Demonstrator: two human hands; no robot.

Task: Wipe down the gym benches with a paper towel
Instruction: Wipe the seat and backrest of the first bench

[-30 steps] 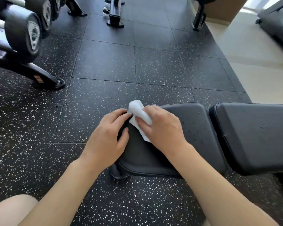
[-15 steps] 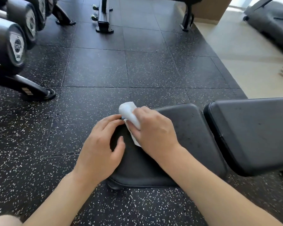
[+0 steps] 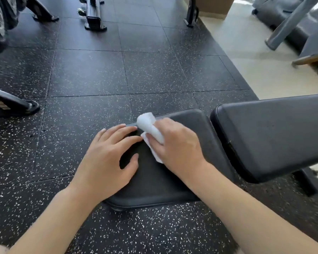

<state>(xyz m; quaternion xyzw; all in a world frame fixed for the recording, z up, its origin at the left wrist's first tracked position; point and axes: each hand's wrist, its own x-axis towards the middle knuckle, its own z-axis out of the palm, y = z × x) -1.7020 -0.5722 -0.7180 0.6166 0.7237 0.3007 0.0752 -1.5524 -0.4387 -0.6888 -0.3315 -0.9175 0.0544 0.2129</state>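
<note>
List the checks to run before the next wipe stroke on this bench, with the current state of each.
1. Paper towel held by right hand: ok, fingers curled round it.
2. Towel in contact with the seat pad: ok, pressed near the far edge.
3. Left hand bracing the pad: ok, resting on it with straight fingers.
4. Left hand out of the wiping path: not ok, its fingertips nearly meet the towel.
5. Back pad wiped: cannot tell.
6. Pad surface clean or damp: cannot tell.
</note>
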